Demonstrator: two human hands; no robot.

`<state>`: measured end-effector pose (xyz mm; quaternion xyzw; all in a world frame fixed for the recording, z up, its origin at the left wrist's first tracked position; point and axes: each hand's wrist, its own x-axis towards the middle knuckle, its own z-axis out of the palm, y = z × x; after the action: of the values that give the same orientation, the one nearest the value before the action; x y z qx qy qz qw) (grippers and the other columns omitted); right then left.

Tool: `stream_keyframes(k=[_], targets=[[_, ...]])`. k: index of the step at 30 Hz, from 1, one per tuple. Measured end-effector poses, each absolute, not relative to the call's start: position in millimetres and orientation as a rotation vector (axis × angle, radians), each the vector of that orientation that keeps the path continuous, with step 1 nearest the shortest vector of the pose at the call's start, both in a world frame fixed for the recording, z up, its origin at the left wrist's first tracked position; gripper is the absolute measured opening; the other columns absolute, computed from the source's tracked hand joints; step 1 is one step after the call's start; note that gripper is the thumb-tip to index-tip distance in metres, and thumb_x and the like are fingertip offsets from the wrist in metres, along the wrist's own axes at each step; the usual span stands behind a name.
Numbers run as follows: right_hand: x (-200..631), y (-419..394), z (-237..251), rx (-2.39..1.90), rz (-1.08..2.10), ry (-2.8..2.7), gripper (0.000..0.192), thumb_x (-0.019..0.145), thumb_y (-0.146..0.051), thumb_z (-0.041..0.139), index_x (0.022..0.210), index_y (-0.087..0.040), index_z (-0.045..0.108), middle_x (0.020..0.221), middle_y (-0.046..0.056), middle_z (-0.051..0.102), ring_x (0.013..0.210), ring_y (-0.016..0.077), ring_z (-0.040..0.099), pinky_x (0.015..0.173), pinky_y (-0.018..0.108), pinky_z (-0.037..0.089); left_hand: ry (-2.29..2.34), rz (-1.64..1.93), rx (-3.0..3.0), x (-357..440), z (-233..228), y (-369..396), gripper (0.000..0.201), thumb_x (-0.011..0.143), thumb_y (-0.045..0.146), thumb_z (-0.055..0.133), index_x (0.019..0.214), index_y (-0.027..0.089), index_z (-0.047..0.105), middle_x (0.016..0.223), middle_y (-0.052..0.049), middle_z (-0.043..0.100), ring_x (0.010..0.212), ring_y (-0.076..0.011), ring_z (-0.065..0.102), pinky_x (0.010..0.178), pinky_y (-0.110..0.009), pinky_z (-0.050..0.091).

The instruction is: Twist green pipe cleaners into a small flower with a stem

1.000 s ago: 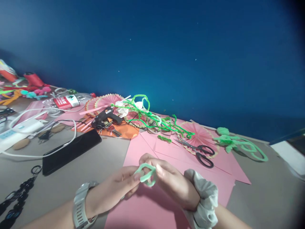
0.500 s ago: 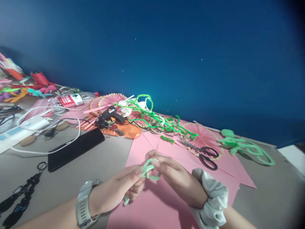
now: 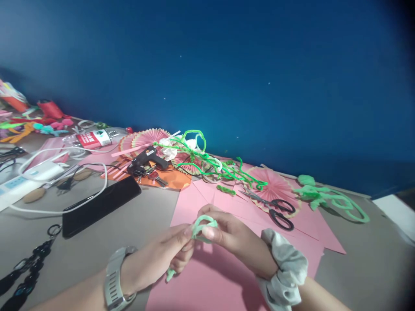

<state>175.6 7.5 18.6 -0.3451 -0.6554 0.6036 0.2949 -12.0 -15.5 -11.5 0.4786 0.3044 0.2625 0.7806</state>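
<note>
A light green pipe cleaner (image 3: pixel 203 219), bent into loops, is held between both hands above pink paper (image 3: pixel 207 285). My left hand (image 3: pixel 173 246), with a pale watch on the wrist, is closed around its stem; one end pokes out below the fist. My right hand (image 3: pixel 227 229), wearing a pale scrunchie, pinches the loop's right side between thumb and fingers. Scissors (image 3: pixel 275 209) with black handles lie beyond the right hand. Farther back sits a tangle of bright green pipe cleaners (image 3: pixel 223 168).
A black phone (image 3: pixel 102 205), a glue gun (image 3: pixel 147 160), a plastic bottle (image 3: pixel 94 138) and a white power strip (image 3: pixel 29 181) with cords lie on the left. More pale green pipe cleaners (image 3: pixel 330 198) rest at right. A blue wall (image 3: pixel 207 65) stands behind.
My right thumb has shifted down and my fingers have moved on the loop, whose top now lies flatter. My left hand keeps its grip. The view has shifted slightly.
</note>
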Motion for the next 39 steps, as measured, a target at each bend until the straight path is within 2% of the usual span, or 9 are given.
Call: stream_keyframes(k=[5, 10, 14, 19, 23, 29, 32, 37, 39], targets=[[172.5, 2.5, 23.5, -1.155, 1.439, -1.788, 0.025, 0.083, -0.04, 0.059, 0.078, -0.016, 0.06, 0.081, 0.001, 0.052, 0.078, 0.0159, 0.053, 0.073, 0.028, 0.04, 0.905, 0.589, 1.455, -10.5, -4.0, -18.9, 0.039, 0.095, 0.044, 0.027, 0.071, 0.018, 0.043, 0.058, 0.006, 0.035, 0.052, -0.0088, 0.031, 0.051, -0.025, 0.027], [171.8, 1.4, 23.0, -1.025, 1.32, -1.873, 0.021, 0.086, -0.035, 0.057, 0.076, -0.017, 0.062, 0.083, 0.001, 0.05, 0.081, 0.0145, 0.051, 0.076, 0.027, 0.039, 0.853, 0.567, 1.305, -12.0, -2.5, -17.8, 0.04, 0.094, 0.046, 0.026, 0.073, 0.018, 0.045, 0.058, 0.006, 0.031, 0.05, -0.0087, 0.029, 0.048, -0.024, 0.026], [173.2, 2.7, 21.5, -0.936, 1.386, -1.89, 0.02, 0.087, -0.035, 0.056, 0.08, -0.017, 0.063, 0.085, 0.002, 0.05, 0.082, 0.0148, 0.051, 0.076, 0.027, 0.04, 0.777, 0.529, 1.197, -13.3, 0.1, -15.8, 0.04, 0.093, 0.047, 0.029, 0.075, 0.018, 0.048, 0.058, 0.007, 0.029, 0.049, -0.0083, 0.025, 0.048, -0.023, 0.027], [175.8, 3.6, 23.1, -0.895, 1.494, -1.9, 0.027, 0.089, -0.037, 0.052, 0.076, -0.016, 0.062, 0.084, 0.002, 0.049, 0.08, 0.0147, 0.052, 0.075, 0.028, 0.041, 0.753, 0.489, 1.23, -14.1, 6.4, -15.0, 0.04, 0.093, 0.047, 0.03, 0.075, 0.017, 0.049, 0.055, 0.007, 0.032, 0.049, -0.008, 0.029, 0.047, -0.023, 0.028], [177.8, 5.8, 25.3, -0.836, 1.543, -1.931, 0.031, 0.089, -0.041, 0.05, 0.074, -0.016, 0.06, 0.083, 0.002, 0.048, 0.078, 0.0147, 0.051, 0.076, 0.029, 0.041, 0.725, 0.48, 1.197, -14.6, 7.7, -14.1, 0.041, 0.093, 0.048, 0.029, 0.079, 0.016, 0.051, 0.055, 0.008, 0.03, 0.047, -0.0076, 0.026, 0.046, -0.022, 0.025], [182.2, 7.1, 35.3, -0.852, 1.576, -2.012, 0.027, 0.088, -0.04, 0.051, 0.081, -0.017, 0.064, 0.094, 0.004, 0.049, 0.087, 0.0157, 0.051, 0.084, 0.03, 0.04, 0.679, 0.476, 1.222, -16.7, 3.6, -14.3, 0.041, 0.093, 0.047, 0.03, 0.083, 0.016, 0.055, 0.056, 0.007, 0.032, 0.048, -0.0079, 0.029, 0.046, -0.022, 0.027], [183.2, 6.3, 37.0, -0.887, 1.557, -1.976, 0.031, 0.09, -0.041, 0.048, 0.079, -0.017, 0.064, 0.093, 0.004, 0.049, 0.085, 0.0151, 0.052, 0.081, 0.029, 0.041, 0.736, 0.486, 1.251, -15.6, 6.0, -16.3, 0.043, 0.093, 0.047, 0.027, 0.087, 0.016, 0.057, 0.057, 0.006, 0.031, 0.05, -0.0089, 0.028, 0.048, -0.023, 0.028], [181.9, 3.8, 30.8, -0.862, 1.65, -1.895, 0.03, 0.09, -0.04, 0.048, 0.075, -0.016, 0.058, 0.085, 0.002, 0.049, 0.07, 0.0116, 0.052, 0.07, 0.027, 0.042, 0.884, 0.47, 1.499, -13.1, 15.7, -21.3, 0.041, 0.093, 0.045, 0.032, 0.082, 0.016, 0.059, 0.066, 0.002, 0.043, 0.061, -0.0104, 0.039, 0.059, -0.022, 0.033], [180.9, 3.3, 28.0, -0.847, 1.666, -1.891, 0.03, 0.09, -0.041, 0.049, 0.075, -0.016, 0.057, 0.084, 0.001, 0.048, 0.069, 0.0111, 0.051, 0.068, 0.026, 0.042, 0.886, 0.456, 1.557, -13.2, 17.4, -22.5, 0.039, 0.092, 0.044, 0.034, 0.087, 0.017, 0.061, 0.072, 0.001, 0.049, 0.066, -0.0112, 0.044, 0.063, -0.021, 0.035]])
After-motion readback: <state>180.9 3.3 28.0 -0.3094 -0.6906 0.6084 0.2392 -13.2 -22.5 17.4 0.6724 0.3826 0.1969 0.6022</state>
